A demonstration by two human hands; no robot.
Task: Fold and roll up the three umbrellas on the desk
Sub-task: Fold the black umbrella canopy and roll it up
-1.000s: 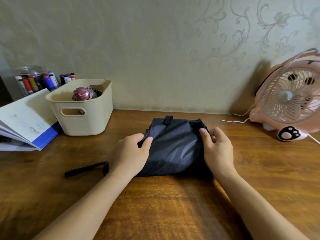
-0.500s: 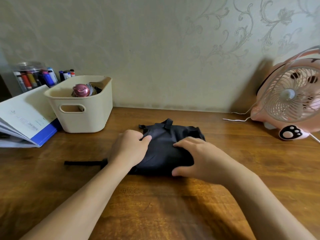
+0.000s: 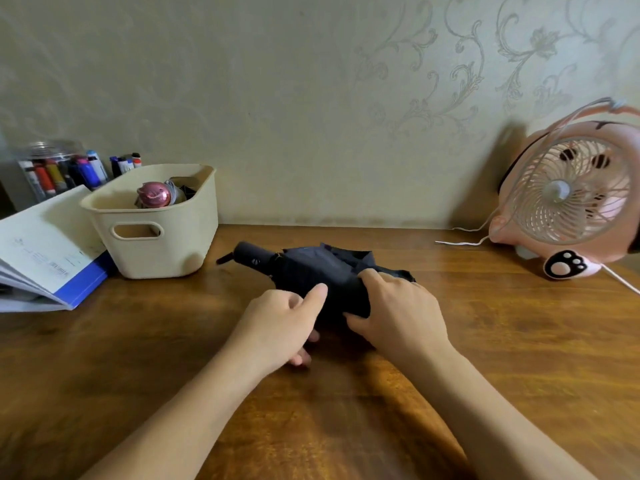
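A dark navy folding umbrella (image 3: 311, 271) lies rolled into a thick bundle in the middle of the wooden desk (image 3: 138, 358). Its black handle (image 3: 250, 256) and wrist strap point left toward the basket. My left hand (image 3: 280, 323) grips the near left part of the bundle, thumb on top and fingers underneath. My right hand (image 3: 398, 313) wraps the right part, fingers over the fabric and thumb at the near side. A loose flap of fabric (image 3: 398, 273) sticks out past my right fingers.
A cream plastic basket (image 3: 152, 233) at the back left holds a pink umbrella end (image 3: 156, 195) and other dark items. Further left are an open booklet (image 3: 41, 251) and a jar of markers (image 3: 59, 171). A pink desk fan (image 3: 571, 199) with a white cable stands back right.
The flat fabric has been rolled into a narrower bundle. The umbrella turned, so its handle now shows at the left. Both hands closed around the roll.
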